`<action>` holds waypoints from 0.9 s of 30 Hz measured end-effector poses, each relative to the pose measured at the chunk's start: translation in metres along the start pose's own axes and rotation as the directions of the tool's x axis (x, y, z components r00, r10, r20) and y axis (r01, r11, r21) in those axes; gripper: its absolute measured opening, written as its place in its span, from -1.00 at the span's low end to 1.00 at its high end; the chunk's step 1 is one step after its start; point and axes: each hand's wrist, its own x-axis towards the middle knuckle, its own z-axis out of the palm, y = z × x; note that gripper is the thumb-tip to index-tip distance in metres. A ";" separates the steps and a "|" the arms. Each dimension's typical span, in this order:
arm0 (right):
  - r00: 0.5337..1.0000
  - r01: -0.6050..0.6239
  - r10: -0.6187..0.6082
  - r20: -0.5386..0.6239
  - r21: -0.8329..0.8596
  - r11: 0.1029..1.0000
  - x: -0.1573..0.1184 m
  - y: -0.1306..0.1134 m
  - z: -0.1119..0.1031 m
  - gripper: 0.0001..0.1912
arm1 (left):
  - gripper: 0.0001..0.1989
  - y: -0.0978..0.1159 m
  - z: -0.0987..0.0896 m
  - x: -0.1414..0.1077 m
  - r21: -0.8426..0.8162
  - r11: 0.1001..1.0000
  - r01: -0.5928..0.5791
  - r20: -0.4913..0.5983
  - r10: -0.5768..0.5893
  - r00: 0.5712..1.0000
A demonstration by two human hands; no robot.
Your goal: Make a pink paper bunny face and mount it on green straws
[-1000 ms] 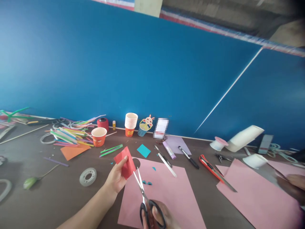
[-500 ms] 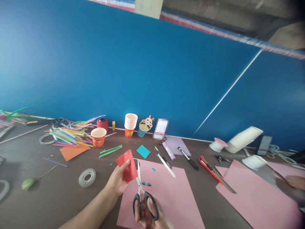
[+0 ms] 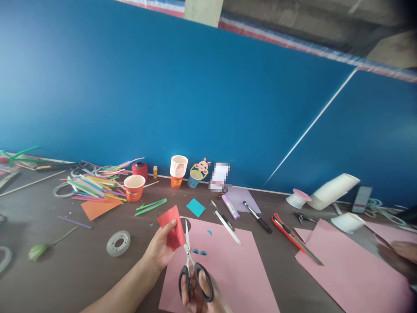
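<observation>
My left hand (image 3: 162,245) pinches a piece of red paper (image 3: 174,228), thumb on its front face. In my right hand (image 3: 197,291) are black-handled scissors (image 3: 188,256), fingers through the loops and blades pointing up along the paper's right edge. Whether the blades bite into the paper I cannot tell. Both hands are over a pink sheet (image 3: 234,269) lying on the dark table. On that sheet, just right of the blades, sit two small blue curved pieces (image 3: 199,252). A blue scrap (image 3: 210,232) lies higher up, near a white pen (image 3: 228,228).
A tape roll (image 3: 118,243) lies left of my forearm. Behind stand an orange paper cup (image 3: 134,189) and stacked cups (image 3: 178,171). A red utility knife (image 3: 293,237) with its blade out is at right, beside more pink paper (image 3: 352,269). Another person's hand (image 3: 405,250) is at the far right.
The scissors and my right hand have shifted slightly left, closer to the red paper, and the blades look a little nearer together. My left hand keeps its hold on the paper.
</observation>
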 end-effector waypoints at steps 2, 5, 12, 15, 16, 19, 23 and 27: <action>1.000 0.016 -0.016 0.002 -0.017 1.000 0.000 0.001 0.000 -0.51 | -0.92 0.000 0.000 0.000 -0.012 1.000 0.016 0.001 -0.016 1.000; 0.999 0.047 -0.048 -0.019 -0.050 0.998 0.000 0.002 -0.001 -0.51 | -0.92 0.001 0.001 0.000 -0.010 1.000 0.021 -0.012 -0.021 1.000; 0.998 0.028 -0.033 -0.050 -0.098 0.995 -0.002 0.000 0.001 -0.47 | -0.92 0.000 0.001 0.000 0.007 1.000 -0.018 -0.030 0.018 0.999; 0.998 0.044 -0.050 -0.042 -0.141 0.989 -0.003 -0.002 0.002 -0.46 | -0.92 0.000 0.000 0.000 0.040 0.998 -0.039 -0.029 0.041 0.999; 0.998 0.054 -0.060 -0.033 -0.157 0.986 -0.003 -0.002 0.002 -0.45 | -0.93 0.000 -0.001 0.000 0.051 0.998 -0.047 -0.026 0.048 0.999; 0.997 0.078 -0.080 -0.003 -0.189 0.979 -0.002 -0.003 0.003 -0.44 | -0.93 -0.001 0.000 0.000 0.067 0.996 -0.057 -0.009 0.058 0.998; 0.997 0.074 -0.077 -0.008 -0.193 0.978 0.000 -0.002 0.002 -0.46 | -0.95 -0.001 0.000 -0.001 0.067 0.995 -0.070 -0.002 0.071 0.997; 0.998 0.059 -0.062 -0.007 -0.205 0.977 0.001 0.000 0.000 -0.47 | -0.98 0.000 0.000 -0.001 0.071 0.993 -0.092 -0.011 0.093 0.996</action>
